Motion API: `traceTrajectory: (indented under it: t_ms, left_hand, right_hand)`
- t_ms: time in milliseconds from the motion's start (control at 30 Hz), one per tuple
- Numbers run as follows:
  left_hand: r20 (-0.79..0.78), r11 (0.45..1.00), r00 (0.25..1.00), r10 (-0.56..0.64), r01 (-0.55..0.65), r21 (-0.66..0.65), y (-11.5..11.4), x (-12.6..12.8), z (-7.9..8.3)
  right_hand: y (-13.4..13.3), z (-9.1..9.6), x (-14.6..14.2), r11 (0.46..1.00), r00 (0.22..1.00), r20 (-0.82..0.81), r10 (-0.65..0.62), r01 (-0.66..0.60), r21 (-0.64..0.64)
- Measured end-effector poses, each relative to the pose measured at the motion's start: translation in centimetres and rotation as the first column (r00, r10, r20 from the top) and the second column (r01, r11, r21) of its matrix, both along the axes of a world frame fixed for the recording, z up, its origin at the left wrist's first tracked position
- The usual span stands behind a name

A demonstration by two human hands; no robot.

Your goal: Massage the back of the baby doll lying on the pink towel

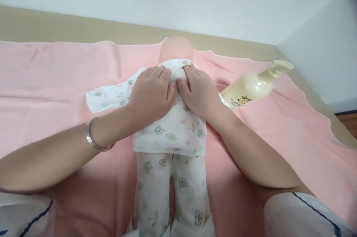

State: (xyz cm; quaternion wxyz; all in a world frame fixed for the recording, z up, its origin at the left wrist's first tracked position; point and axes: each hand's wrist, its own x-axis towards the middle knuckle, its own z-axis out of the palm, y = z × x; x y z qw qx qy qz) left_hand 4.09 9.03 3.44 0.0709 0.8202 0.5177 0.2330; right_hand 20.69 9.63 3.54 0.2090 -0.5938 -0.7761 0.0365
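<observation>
A baby doll point(170, 129) in white printed top and trousers lies on its back on a pink towel point(55, 81), head away from me. My left hand point(152, 94) lies on the doll's chest with fingers stretched toward the collar. My right hand point(199, 92) rests beside it on the chest, fingers flat and together on the fabric. Both sets of fingertips meet near the neckline. The doll's left sleeve point(108, 96) spreads out flat to the left. I wear a silver bangle point(95, 140) on my left wrist.
A cream-coloured pump bottle point(253, 86) with a cartoon label lies tilted on the towel just right of my right hand. The towel covers a wooden surface point(69, 27) against a white wall. The surface's right edge point(320, 103) drops to the floor.
</observation>
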Motion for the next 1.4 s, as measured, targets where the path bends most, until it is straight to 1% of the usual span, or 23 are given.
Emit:
traceTrajectory:
  t_ms: [100, 267, 400, 533, 700, 967, 1100, 1200, 1400]
  left_hand:
    - [0.003, 1.0, 1.0, 0.003, -0.003, 0.001, 0.2, 0.0, -0.1]
    - [0.006, 1.0, 1.0, -0.004, 0.004, 0.024, 0.4, -0.2, -0.5]
    - [0.04, 0.999, 0.999, -0.004, 0.002, 0.036, 0.4, -0.2, -0.7]
    - [0.054, 1.0, 0.999, 0.0, 0.0, -0.004, 0.5, -0.2, -0.5]
    - [0.053, 0.998, 0.999, -0.005, 0.008, -0.055, 0.7, -0.1, -0.3]
    - [0.096, 0.998, 0.995, -0.018, 0.024, -0.066, 1.2, -0.3, -0.8]
    - [0.098, 0.994, 0.995, -0.021, 0.031, -0.103, 1.6, -0.5, -0.7]
    - [0.077, 0.99, 0.997, -0.01, 0.021, -0.138, 2.0, -0.5, -0.4]
    - [0.06, 0.985, 0.998, -0.028, 0.038, -0.169, 2.6, -1.0, 0.1]
  right_hand:
    - [-0.1, 0.2, 0.0, 1.0, 1.0, -0.025, -0.005, 0.005, 0.01]
    - [-0.3, 0.5, -0.3, 0.999, 0.999, -0.004, -0.044, 0.044, -0.021]
    - [-0.2, 0.3, -0.2, 1.0, 1.0, 0.003, -0.023, 0.023, 0.0]
    - [0.0, 0.2, 0.0, 1.0, 0.999, 0.036, 0.013, -0.012, -0.019]
    - [-0.1, 0.5, 0.0, 0.999, 0.998, 0.061, 0.013, -0.011, -0.047]
    - [-0.2, 0.5, -0.1, 0.999, 0.999, 0.025, -0.02, 0.02, -0.029]
    - [-0.1, 0.4, 0.0, 1.0, 0.999, 0.031, 0.01, -0.01, -0.021]
    - [-0.8, 0.7, -0.2, 0.999, 0.997, 0.079, 0.019, -0.016, -0.035]
    - [-3.9, 1.3, -1.6, 0.998, 0.985, 0.171, 0.021, -0.031, 0.059]
